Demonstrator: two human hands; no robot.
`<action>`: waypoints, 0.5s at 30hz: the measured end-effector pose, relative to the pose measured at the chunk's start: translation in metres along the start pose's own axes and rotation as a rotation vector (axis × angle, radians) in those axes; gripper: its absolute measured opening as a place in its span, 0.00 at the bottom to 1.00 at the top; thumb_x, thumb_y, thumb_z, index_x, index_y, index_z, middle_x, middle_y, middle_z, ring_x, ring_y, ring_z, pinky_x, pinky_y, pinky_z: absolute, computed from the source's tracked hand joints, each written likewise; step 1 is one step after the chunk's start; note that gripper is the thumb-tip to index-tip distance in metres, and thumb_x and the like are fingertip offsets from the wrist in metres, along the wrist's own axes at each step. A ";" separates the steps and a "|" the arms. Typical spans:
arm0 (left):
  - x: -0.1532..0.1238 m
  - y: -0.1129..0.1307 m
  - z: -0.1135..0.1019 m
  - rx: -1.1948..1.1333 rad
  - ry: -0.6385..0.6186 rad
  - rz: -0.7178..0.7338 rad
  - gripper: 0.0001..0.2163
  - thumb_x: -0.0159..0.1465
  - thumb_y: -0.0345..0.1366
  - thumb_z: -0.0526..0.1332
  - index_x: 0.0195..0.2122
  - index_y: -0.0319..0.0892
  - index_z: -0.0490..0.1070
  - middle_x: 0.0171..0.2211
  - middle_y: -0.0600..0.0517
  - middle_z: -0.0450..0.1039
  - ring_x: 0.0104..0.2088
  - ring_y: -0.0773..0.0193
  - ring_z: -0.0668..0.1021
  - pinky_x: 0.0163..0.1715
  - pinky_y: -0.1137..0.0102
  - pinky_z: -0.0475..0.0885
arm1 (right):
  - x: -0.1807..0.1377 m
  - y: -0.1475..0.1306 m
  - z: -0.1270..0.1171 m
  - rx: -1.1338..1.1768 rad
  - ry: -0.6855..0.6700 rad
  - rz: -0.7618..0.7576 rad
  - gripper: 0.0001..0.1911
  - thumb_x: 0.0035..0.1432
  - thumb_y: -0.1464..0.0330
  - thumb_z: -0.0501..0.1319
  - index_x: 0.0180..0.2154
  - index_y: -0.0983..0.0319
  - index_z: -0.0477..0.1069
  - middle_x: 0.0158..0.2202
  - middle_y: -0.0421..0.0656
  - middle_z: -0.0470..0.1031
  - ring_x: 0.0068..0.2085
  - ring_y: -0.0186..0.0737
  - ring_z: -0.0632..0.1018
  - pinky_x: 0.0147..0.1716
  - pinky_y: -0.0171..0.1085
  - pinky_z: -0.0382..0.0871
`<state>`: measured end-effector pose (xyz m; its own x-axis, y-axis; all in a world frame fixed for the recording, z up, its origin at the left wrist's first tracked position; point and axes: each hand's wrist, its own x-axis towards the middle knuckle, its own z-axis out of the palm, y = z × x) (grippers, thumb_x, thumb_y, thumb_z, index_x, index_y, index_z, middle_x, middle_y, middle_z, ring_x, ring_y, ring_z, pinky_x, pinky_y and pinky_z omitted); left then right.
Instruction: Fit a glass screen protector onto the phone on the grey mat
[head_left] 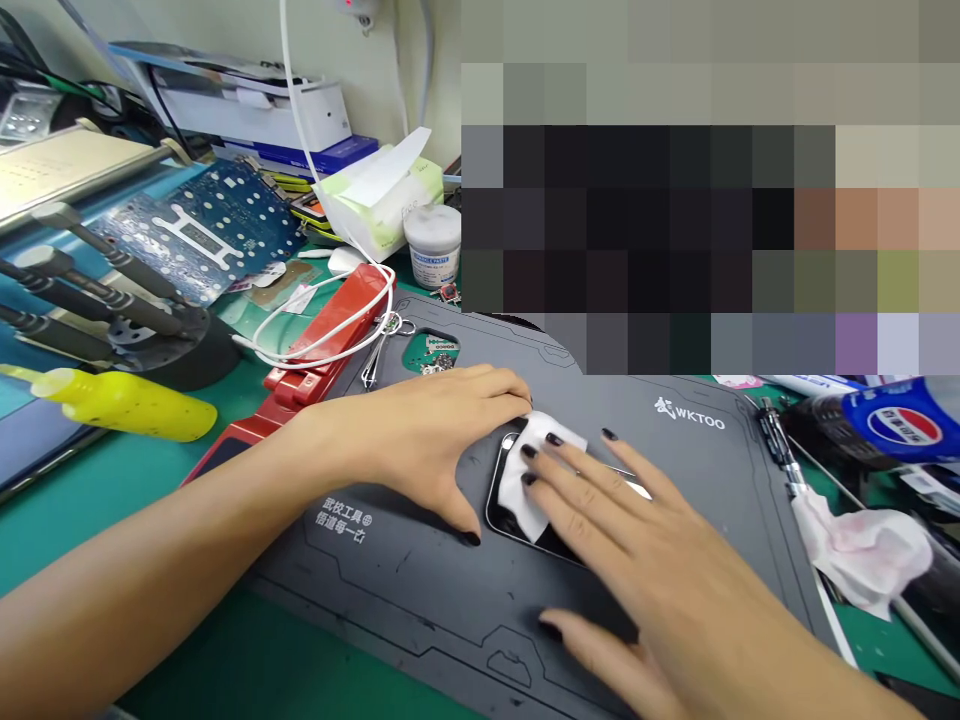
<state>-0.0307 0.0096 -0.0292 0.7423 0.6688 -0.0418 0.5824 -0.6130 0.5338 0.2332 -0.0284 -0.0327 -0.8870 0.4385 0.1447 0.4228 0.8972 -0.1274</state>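
Right hand (600, 510) — fingers spread flat — presses a white wipe (529, 475) on the glossy phone (525, 525); left hand (435, 425) splayed, steadying it.

Two bare forearms without sleeves end in two hands, the left hand (420, 425) and the right hand (637, 560). The fingernails are painted a dark, near-black polish. No rings, watch or gloves show.

A pale wall (225, 30) rises behind the cluttered green-topped workbench (112, 480).
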 end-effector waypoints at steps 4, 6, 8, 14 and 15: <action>0.001 0.001 -0.001 0.005 -0.005 -0.001 0.41 0.49 0.45 0.80 0.59 0.32 0.66 0.62 0.34 0.66 0.62 0.43 0.71 0.60 0.56 0.70 | 0.000 -0.001 -0.001 0.005 0.003 -0.013 0.24 0.67 0.61 0.58 0.60 0.61 0.73 0.64 0.43 0.73 0.62 0.50 0.77 0.61 0.57 0.72; 0.001 0.001 -0.001 0.003 -0.011 -0.009 0.41 0.49 0.45 0.80 0.60 0.34 0.66 0.62 0.35 0.66 0.62 0.44 0.71 0.60 0.57 0.71 | 0.001 0.000 0.000 -0.022 0.028 0.015 0.24 0.66 0.60 0.58 0.60 0.62 0.73 0.64 0.45 0.73 0.61 0.52 0.77 0.60 0.60 0.73; 0.000 0.001 -0.001 0.003 -0.001 -0.003 0.40 0.51 0.46 0.80 0.59 0.35 0.66 0.62 0.36 0.66 0.62 0.44 0.71 0.59 0.57 0.71 | 0.002 0.001 0.001 -0.010 0.009 -0.005 0.25 0.66 0.58 0.58 0.59 0.62 0.74 0.64 0.45 0.73 0.61 0.51 0.77 0.60 0.58 0.73; 0.000 0.000 0.001 0.005 0.007 0.001 0.40 0.50 0.45 0.80 0.59 0.35 0.66 0.62 0.36 0.66 0.62 0.43 0.71 0.59 0.57 0.71 | 0.001 -0.002 0.002 -0.047 0.048 0.064 0.26 0.67 0.56 0.59 0.60 0.62 0.73 0.63 0.44 0.74 0.61 0.50 0.77 0.62 0.55 0.71; 0.000 0.000 0.001 0.003 0.014 0.006 0.40 0.51 0.46 0.80 0.59 0.35 0.66 0.61 0.36 0.67 0.62 0.43 0.71 0.59 0.57 0.71 | 0.001 -0.003 0.002 -0.042 0.039 0.052 0.26 0.67 0.54 0.59 0.60 0.61 0.73 0.63 0.44 0.74 0.61 0.50 0.77 0.62 0.55 0.70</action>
<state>-0.0300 0.0093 -0.0298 0.7412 0.6708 -0.0266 0.5788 -0.6184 0.5316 0.2310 -0.0307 -0.0343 -0.8562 0.4854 0.1769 0.4761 0.8743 -0.0948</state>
